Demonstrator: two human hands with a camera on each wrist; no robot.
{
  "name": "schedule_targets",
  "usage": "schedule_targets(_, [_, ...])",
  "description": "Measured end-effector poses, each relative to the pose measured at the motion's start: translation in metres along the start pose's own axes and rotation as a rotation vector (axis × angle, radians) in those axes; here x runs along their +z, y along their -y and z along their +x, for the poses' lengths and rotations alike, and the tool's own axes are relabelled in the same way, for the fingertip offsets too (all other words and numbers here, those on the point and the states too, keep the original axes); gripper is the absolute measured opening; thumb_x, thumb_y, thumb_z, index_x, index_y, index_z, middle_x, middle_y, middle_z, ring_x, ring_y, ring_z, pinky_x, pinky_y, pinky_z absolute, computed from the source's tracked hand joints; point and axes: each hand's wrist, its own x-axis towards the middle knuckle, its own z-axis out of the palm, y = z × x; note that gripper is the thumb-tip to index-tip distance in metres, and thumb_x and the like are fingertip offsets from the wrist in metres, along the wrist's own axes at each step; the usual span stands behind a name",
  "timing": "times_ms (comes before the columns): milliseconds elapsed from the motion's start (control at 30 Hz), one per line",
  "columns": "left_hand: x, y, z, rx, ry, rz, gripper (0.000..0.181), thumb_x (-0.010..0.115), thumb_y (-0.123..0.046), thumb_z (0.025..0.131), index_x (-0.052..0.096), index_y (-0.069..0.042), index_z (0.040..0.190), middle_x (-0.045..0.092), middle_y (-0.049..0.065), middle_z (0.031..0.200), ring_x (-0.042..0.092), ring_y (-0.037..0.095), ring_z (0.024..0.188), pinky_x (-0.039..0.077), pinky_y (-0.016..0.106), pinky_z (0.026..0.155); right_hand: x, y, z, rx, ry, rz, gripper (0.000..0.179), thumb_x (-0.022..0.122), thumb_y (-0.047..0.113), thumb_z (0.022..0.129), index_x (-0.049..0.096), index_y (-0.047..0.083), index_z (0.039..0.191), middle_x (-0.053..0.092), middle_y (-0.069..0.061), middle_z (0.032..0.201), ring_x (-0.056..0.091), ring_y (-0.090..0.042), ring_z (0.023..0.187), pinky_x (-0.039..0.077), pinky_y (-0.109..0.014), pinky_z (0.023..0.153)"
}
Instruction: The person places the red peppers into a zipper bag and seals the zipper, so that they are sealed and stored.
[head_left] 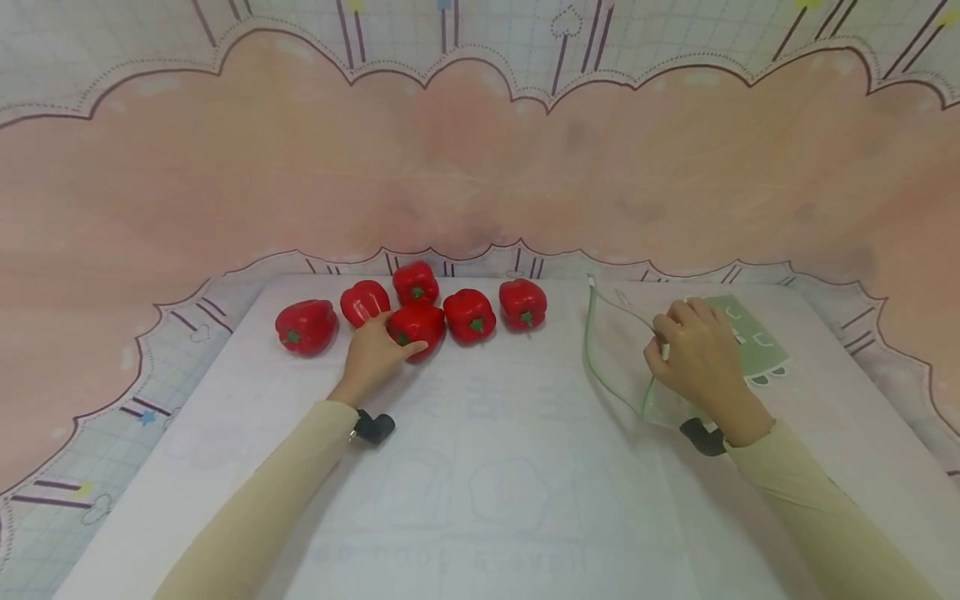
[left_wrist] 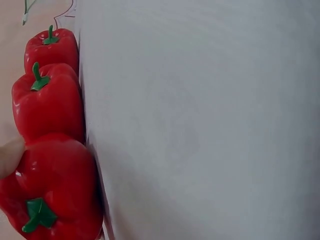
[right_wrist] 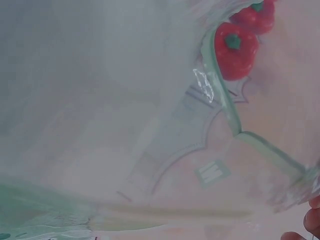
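We see the left hand (head_left: 375, 350) half open around one pepper (head_left: 422, 322), among five other peppers (head_left: 470, 317) on the surface (head_left: 480, 467), all outside the clear bag (head_left: 757, 335); the right hand (head_left: 699, 354), fingers curled, pinches its gaping green rim (head_left: 587, 337).

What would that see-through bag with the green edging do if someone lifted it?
The bag would probably flop rather than hold its shape: its green rim bends sharply where the right hand holds it open. It is likely light, since it looks thin and clear. Its glossy glints suggest it may feel slightly slippery.
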Motion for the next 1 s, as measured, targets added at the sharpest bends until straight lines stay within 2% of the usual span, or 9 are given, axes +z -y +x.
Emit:
schedule_targets(233, [0.002,-0.004,0.001,-0.014,-0.002,0.011,0.076,0.077,-0.039,0.074,0.044,-0.001,0.131,0.059,0.017,0.119,0.053,0.034,0.114,0.051,0.048,0.093,0.000,0.001,-0.001,0.001,0.001,0.005,0.012,0.053,0.006,0.069,0.053,0.001,0.059,0.051,-0.013,0.063,0.047,-0.033,0.064,0.041,-0.046,0.060])
schedule_targets(567, [0.001,0.002,0.000,-0.006,0.026,-0.053,0.075,0.076,-0.033,0.077,0.041,-0.001,0.136,0.055,0.017,0.126,0.050,0.034,0.119,0.049,0.047,0.096,0.001,0.000,-0.001,0.001,-0.003,0.006,0.012,0.052,0.007,0.070,0.054,0.001,0.059,0.052,-0.013,0.063,0.047,-0.033,0.064,0.040,-0.045,0.058])
schedule_targets(767, [0.000,0.009,0.000,-0.031,0.050,-0.094,0.079,0.076,-0.032,0.077,0.039,-0.001,0.138,0.054,0.019,0.128,0.049,0.034,0.119,0.050,0.047,0.096,0.001,-0.001,-0.001,0.004,0.001,0.010,0.012,0.052,0.006,0.070,0.056,0.000,0.060,0.052,-0.013,0.063,0.047,-0.031,0.063,0.040,-0.044,0.056])
schedule_targets(1000, [-0.003,0.015,-0.003,-0.047,0.036,-0.124,0.081,0.074,-0.031,0.078,0.035,0.001,0.141,0.052,0.021,0.130,0.050,0.035,0.116,0.050,0.045,0.095,-0.001,0.000,0.002,-0.008,0.001,0.015,0.011,0.052,0.004,0.070,0.056,-0.001,0.061,0.053,-0.014,0.063,0.047,-0.032,0.063,0.040,-0.044,0.056])
